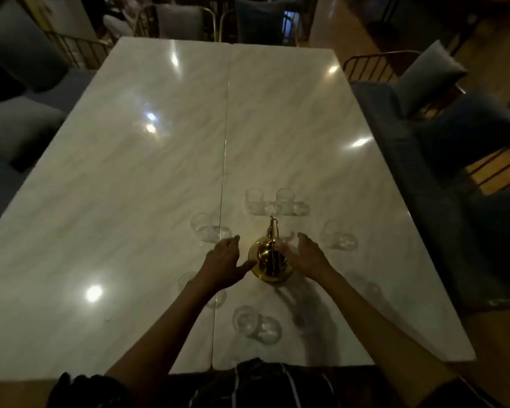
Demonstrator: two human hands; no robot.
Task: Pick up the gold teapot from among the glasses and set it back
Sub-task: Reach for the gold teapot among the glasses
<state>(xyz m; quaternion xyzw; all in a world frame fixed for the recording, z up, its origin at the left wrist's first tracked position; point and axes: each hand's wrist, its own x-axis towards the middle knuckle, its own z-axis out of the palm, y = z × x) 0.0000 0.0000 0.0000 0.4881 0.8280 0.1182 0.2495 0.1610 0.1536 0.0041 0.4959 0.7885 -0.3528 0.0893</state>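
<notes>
**Both hands flanking the gold teapot in its ring of glasses**

The gold teapot [270,262] is standing upright on the pale marble counter [130,178], near the edge closest to the person, with its spout pointing away from them. The left hand [223,260] is sitting just beside the pot's left flank, fingers spread and relaxed, thumb reaching toward the body; whether it is actually touching the metal is too dim to tell. The right hand [308,257] is mirroring it on the other side, fingers loosely curved and open, holding nothing.

By the look of it, this is either the moment of closing in for the lift or of letting go after setting down; the pot is resting on the counter either way. If a lift is coming, it is calling for both palms pressing in evenly and a straight rise, since the pot is rounded and polished and may slip.

Clear glasses are ringing the teapot: a pair beyond the spout [277,201], one at far left [208,229], one at far right [337,235], and one nearest the person [256,323]. All are looking empty, though glare is making that uncertain.
</notes>
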